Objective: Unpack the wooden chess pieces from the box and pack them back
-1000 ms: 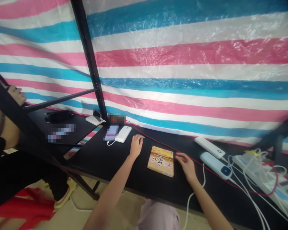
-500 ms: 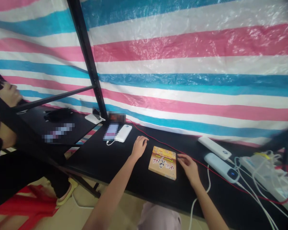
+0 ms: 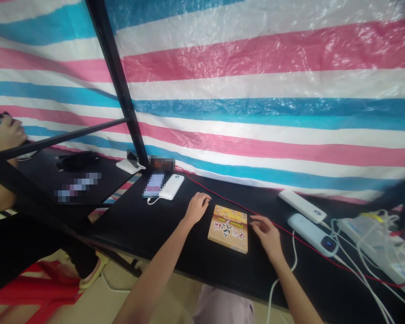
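A flat yellow-and-tan box (image 3: 228, 228) printed "Chinese chess" lies closed on the black table (image 3: 128, 225), between my two hands. To its upper left, my left hand (image 3: 197, 209) rests on the tabletop, fingers loosely bent, holding nothing. At the box's right edge is my right hand (image 3: 266, 231), also without a hold; its thumb and fingers are apart, and a small gap separates it from the box.
White power bank (image 3: 302, 206) and pale blue power bank (image 3: 312, 234) lie right, beside a cabled power strip (image 3: 374, 252). A red cable (image 3: 222, 195) crosses behind the box. Left are a phone (image 3: 153, 185), another power bank (image 3: 173, 186), a black post (image 3: 121, 90) and another person's hand (image 3: 8, 132).
The camera view has shifted slightly. My right hand's fingers sit slightly farther from the box's edge. The box and my left hand stay about where they were.
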Motion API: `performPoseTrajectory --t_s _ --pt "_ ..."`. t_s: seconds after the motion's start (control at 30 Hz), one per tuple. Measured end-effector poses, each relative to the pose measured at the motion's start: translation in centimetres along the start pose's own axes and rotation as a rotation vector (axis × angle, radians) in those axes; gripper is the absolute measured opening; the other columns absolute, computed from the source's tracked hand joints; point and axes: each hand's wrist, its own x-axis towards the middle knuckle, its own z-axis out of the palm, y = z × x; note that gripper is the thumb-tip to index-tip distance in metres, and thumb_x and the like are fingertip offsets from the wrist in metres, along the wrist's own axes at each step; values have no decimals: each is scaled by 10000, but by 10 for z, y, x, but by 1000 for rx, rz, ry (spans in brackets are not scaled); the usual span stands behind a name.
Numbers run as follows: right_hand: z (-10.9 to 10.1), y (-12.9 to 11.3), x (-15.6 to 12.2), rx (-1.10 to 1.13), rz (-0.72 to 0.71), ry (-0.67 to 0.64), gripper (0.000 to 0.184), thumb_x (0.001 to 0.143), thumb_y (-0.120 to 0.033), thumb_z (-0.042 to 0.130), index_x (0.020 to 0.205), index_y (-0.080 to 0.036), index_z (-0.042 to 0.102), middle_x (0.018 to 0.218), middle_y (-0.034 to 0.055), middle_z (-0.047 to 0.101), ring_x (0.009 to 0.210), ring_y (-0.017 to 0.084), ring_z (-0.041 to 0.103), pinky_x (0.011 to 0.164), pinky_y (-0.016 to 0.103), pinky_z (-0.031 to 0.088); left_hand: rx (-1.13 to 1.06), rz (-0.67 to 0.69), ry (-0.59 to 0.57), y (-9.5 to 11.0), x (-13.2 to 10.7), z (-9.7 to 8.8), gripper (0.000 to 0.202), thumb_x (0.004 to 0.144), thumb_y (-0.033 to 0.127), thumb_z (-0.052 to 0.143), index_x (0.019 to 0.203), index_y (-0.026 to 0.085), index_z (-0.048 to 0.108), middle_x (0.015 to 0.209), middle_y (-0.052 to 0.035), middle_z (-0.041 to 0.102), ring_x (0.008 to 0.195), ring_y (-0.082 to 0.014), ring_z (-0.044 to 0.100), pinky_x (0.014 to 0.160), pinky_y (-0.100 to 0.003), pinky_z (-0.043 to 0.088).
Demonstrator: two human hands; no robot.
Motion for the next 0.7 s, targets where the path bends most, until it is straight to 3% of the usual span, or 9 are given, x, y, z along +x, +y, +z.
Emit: performPoseTrajectory --t_s 0.23,0.4,0.7 --pt "0 0 0 52 48 -38 249 658 -325 644 856 -175 640 717 53 672 723 203 651 724 348 518 -5 0 -22 -1 1 1 208 861 116 425 911 201 608 916 -17 652 910 -177 540 839 -316 441" --pt "-3 12 3 -23 -43 70 265 652 -364 688 836 -178 648 866 68 654 715 169 617 715 339 505 4 9 -31 -2 1 2 199 861 120 430 908 196 608 909 -16 656 909 -179 538 838 -316 441" --pt "-6 16 5 -42 -23 146 293 606 -435 724 686 -170 627 825 64 627 659 165 606 637 322 505 13 12 -45 0 2 2 213 861 115 419 909 197 610 916 -18 658 898 -174 551 830 -310 448"
